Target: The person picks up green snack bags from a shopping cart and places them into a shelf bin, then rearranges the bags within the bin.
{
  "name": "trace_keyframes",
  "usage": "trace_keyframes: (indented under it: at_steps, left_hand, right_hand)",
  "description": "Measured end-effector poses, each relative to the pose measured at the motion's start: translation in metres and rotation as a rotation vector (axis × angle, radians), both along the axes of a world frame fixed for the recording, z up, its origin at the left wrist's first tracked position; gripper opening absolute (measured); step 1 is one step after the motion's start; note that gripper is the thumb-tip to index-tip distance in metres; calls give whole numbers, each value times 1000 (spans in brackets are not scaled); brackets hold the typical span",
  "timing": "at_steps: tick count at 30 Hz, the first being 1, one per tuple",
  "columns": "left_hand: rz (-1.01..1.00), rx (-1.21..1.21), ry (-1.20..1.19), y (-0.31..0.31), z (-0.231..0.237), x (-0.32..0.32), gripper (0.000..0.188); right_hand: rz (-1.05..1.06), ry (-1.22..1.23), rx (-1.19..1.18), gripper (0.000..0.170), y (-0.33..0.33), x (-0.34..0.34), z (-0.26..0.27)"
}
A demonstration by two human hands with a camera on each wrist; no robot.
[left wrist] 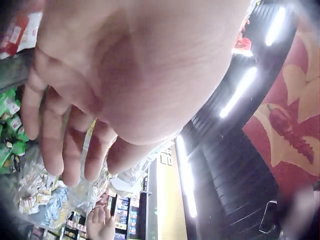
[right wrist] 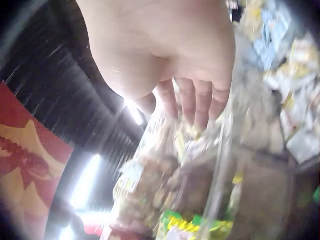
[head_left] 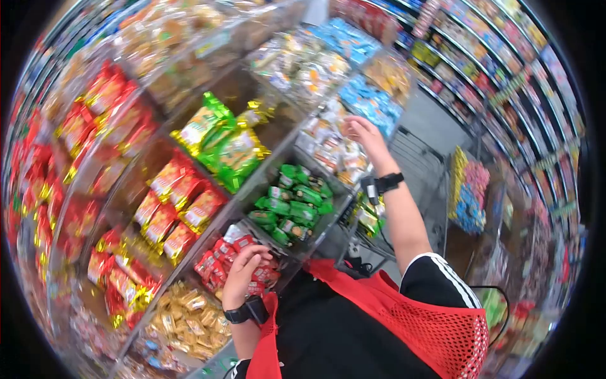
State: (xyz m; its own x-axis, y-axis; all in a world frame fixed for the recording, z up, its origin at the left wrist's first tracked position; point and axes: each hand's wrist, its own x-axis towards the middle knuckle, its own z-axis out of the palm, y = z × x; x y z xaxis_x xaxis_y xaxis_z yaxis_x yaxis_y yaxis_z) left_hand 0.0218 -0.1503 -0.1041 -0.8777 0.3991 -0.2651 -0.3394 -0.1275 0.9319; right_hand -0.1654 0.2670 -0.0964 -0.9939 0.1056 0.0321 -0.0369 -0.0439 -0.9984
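Note:
In the head view my left hand (head_left: pixel 243 271) hovers over a compartment of small red packets (head_left: pixel 218 262), fingers extended. The left wrist view shows its palm (left wrist: pixel 130 75) with fingers loosely stretched and nothing in them. My right hand (head_left: pixel 367 138) is held out over white and orange wrapped snacks (head_left: pixel 331 142), beside light blue packets (head_left: pixel 372 101). In the right wrist view its fingers (right wrist: pixel 187 97) hang relaxed, holding nothing. Between the two hands lies a compartment of green wrapped pieces (head_left: pixel 293 202).
Large green bags (head_left: pixel 237 151) and red bags (head_left: pixel 170 189) fill compartments farther left. Gold-wrapped pieces (head_left: pixel 186 319) lie near the front. A metal cart (head_left: pixel 410 170) stands right of the bins, with a pink, blue and yellow package (head_left: pixel 470 189) beside it. Stocked shelves (head_left: pixel 505 69) line the far right.

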Motion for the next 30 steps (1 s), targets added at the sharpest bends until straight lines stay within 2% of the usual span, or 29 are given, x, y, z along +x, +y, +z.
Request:
trace_keyframes:
  at_steps: [2,3,5,6,9,11,14,17,18,19,21,22,23,24,25,26,27,28,29,30]
  left_hand:
    - [-62,39,-59,17,-8,-5,24]
    - [-110,35,-109,26,-14,-9,24]
    - [-204,17,-206,43,-28,-18,24]
    - [-249,4,-227,54,-28,-24,24]
    - [-359,-103,-275,84,-24,-33,26]
    - [-425,-84,-223,100,-31,-41,26]
    - [-471,-53,-184,122,-32,-47,27]
    - [-475,-57,-170,136,-27,-46,28]
    - [-488,-97,-131,138,-25,-44,30]
    - [-493,-87,-134,139,-25,-43,30]
    - [-482,-80,-162,137,-23,-37,30]
    - [-464,-120,-168,136,-17,-33,31]
    - [-423,-120,-204,132,-17,-30,31]
    - [-386,-118,-238,129,-19,-27,31]
    - [-363,-136,-243,123,-21,-24,31]
    - [-343,-152,-249,118,-25,-22,31]
    - [-351,-172,-233,113,-30,-21,31]
    - [-337,-208,-254,110,-30,-19,32]
    - [-331,-254,-262,106,-31,-19,32]
    - [-322,-300,-277,102,-34,-18,32]
  right_hand:
    - [-165,-96,102,29,69,62,-16]
    - [-272,-151,75,29,103,90,-40]
    - [-359,-355,209,29,158,153,-76]
    - [-375,-498,229,31,166,183,-76]
    - [-272,-709,208,34,183,252,-114]
    - [-172,-815,208,39,172,270,-117]
    - [-61,-885,192,43,169,272,-144]
    - [7,-839,291,50,186,255,-189]
    - [41,-799,256,55,203,248,-233]
    - [75,-881,312,60,206,236,-237]
    - [61,-984,330,75,186,213,-185]
    - [97,-883,314,87,199,210,-220]
    - [13,-854,340,90,208,212,-263]
    - [69,-773,572,90,231,209,-331]
    - [77,-805,626,90,223,198,-312]
    - [65,-809,713,89,225,191,-339]
    - [1,-828,869,85,217,185,-342]
    - [-66,-740,1026,83,206,181,-335]
    - [-85,-729,1051,85,204,177,-348]
    - [-89,-759,967,83,213,173,-386]
